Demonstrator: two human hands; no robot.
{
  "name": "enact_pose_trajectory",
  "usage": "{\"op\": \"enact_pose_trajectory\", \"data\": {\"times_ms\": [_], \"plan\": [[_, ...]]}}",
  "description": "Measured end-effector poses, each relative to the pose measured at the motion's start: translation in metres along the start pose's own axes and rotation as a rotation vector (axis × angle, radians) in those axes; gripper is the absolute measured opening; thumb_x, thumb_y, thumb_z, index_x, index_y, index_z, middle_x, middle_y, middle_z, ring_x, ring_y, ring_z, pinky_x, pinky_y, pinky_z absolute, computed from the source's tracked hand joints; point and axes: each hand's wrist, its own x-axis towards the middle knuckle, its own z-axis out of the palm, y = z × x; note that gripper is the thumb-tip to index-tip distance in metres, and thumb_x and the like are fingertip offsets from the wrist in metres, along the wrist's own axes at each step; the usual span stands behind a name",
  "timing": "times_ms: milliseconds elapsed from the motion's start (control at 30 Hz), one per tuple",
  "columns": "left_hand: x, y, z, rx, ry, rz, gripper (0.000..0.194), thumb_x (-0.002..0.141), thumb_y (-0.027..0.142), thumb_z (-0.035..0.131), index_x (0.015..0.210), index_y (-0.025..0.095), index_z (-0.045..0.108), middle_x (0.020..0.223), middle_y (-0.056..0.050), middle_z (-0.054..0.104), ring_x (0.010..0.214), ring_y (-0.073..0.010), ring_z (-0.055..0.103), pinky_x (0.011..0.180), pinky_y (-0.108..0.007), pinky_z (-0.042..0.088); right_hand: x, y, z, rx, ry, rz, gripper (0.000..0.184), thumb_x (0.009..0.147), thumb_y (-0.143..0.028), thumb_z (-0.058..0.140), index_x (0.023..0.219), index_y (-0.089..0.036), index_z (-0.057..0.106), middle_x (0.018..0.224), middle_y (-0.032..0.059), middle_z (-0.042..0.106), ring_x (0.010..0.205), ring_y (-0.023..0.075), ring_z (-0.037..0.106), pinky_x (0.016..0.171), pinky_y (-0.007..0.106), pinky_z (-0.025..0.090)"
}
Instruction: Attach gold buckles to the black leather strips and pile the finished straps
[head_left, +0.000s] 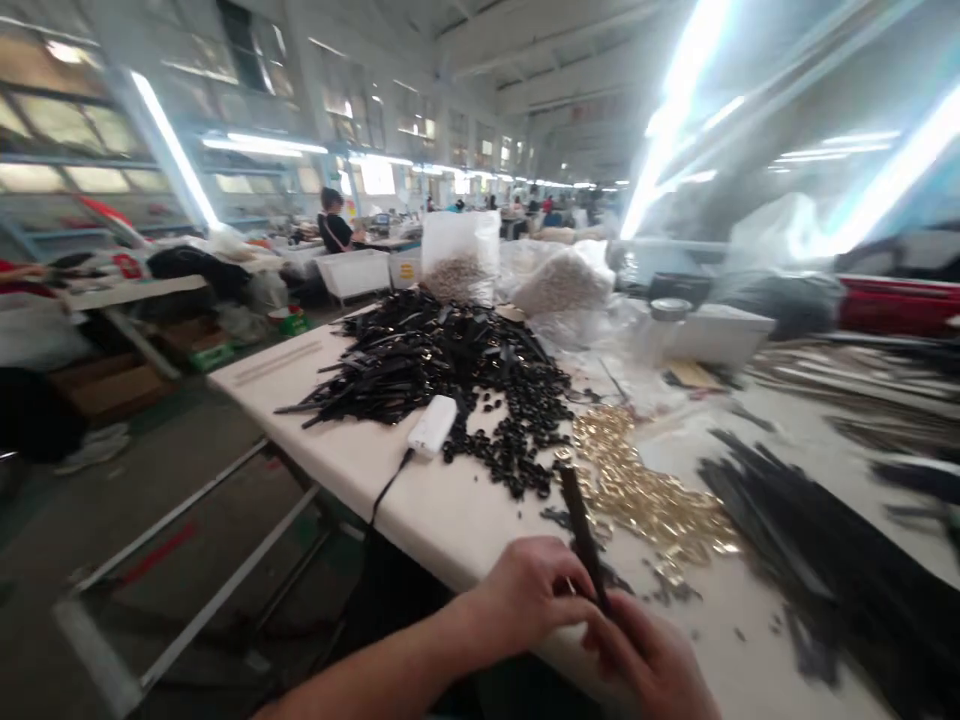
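Observation:
My left hand (pixel 536 590) and my right hand (pixel 649 650) meet at the front edge of the table, fingers closed. Between them a dark flat strap (pixel 580 525) points up and away from me, its lower end pinched in the fingers of both. What lies inside the pinch is hidden. Just beyond the strap spreads a heap of small gold metal rings or buckles (pixel 645 495). Left of these lie many small black pieces (pixel 517 440), in front of a big pile of black straps (pixel 420 350).
A white power bank (pixel 433 427) with a black cable rests near the left table edge. Long black strips (pixel 817 540) cover the right side. Clear bags of small parts (pixel 457 255) stand at the back. A metal frame (pixel 195 560) is below left; a person (pixel 334 222) sits farther off.

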Motion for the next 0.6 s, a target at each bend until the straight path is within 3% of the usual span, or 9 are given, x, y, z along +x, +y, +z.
{"op": "enact_pose_trajectory", "data": {"times_ms": [100, 200, 400, 500, 600], "plan": [[-0.002, -0.005, 0.004, -0.049, 0.003, -0.004, 0.007, 0.072, 0.022, 0.074, 0.077, 0.019, 0.078, 0.073, -0.003, 0.067, 0.071, -0.0157, 0.060, 0.069, -0.024, 0.046, 0.002, -0.005, 0.001, 0.133, -0.011, 0.075, 0.030, 0.089, -0.048, 0.050, 0.080, -0.022, 0.062, 0.065, 0.0013, 0.066, 0.051, 0.0149, 0.061, 0.050, 0.024, 0.050], [-0.005, -0.009, 0.004, -0.229, -0.046, -0.118, 0.009, 0.072, 0.021, 0.071, 0.076, 0.017, 0.077, 0.073, -0.003, 0.067, 0.067, -0.0153, 0.060, 0.063, -0.025, 0.047, 0.000, -0.011, 0.003, 0.187, -0.019, 0.076, 0.019, 0.088, -0.034, 0.052, 0.078, -0.020, 0.059, 0.067, -0.0002, 0.065, 0.052, 0.0121, 0.061, 0.051, 0.022, 0.049], [-0.007, -0.012, 0.001, -0.405, -0.149, -0.258, 0.024, 0.077, 0.034, 0.067, 0.087, 0.014, 0.075, 0.074, -0.005, 0.069, 0.065, -0.0151, 0.062, 0.064, -0.027, 0.051, -0.004, -0.013, 0.004, 0.291, -0.025, 0.065, 0.010, 0.085, -0.023, 0.053, 0.082, -0.019, 0.061, 0.069, -0.0016, 0.065, 0.054, 0.0103, 0.061, 0.052, 0.020, 0.051], [-0.006, -0.014, 0.005, -0.470, -0.094, -0.304, 0.028, 0.074, 0.037, 0.070, 0.090, 0.014, 0.070, 0.073, -0.003, 0.069, 0.063, -0.0153, 0.063, 0.063, -0.028, 0.052, -0.003, -0.013, 0.003, 0.353, -0.014, 0.068, 0.010, 0.086, -0.024, 0.053, 0.084, -0.018, 0.061, 0.071, -0.0012, 0.065, 0.055, 0.0097, 0.061, 0.053, 0.020, 0.051], [-0.006, -0.017, 0.011, -0.469, 0.042, -0.296, 0.026, 0.071, 0.037, 0.073, 0.081, 0.015, 0.064, 0.070, 0.000, 0.067, 0.059, -0.0139, 0.061, 0.058, -0.026, 0.051, -0.002, -0.014, 0.003, 0.404, -0.011, 0.081, 0.011, 0.086, -0.025, 0.054, 0.085, -0.017, 0.061, 0.070, -0.0012, 0.065, 0.055, 0.0095, 0.060, 0.052, 0.019, 0.051]]}}
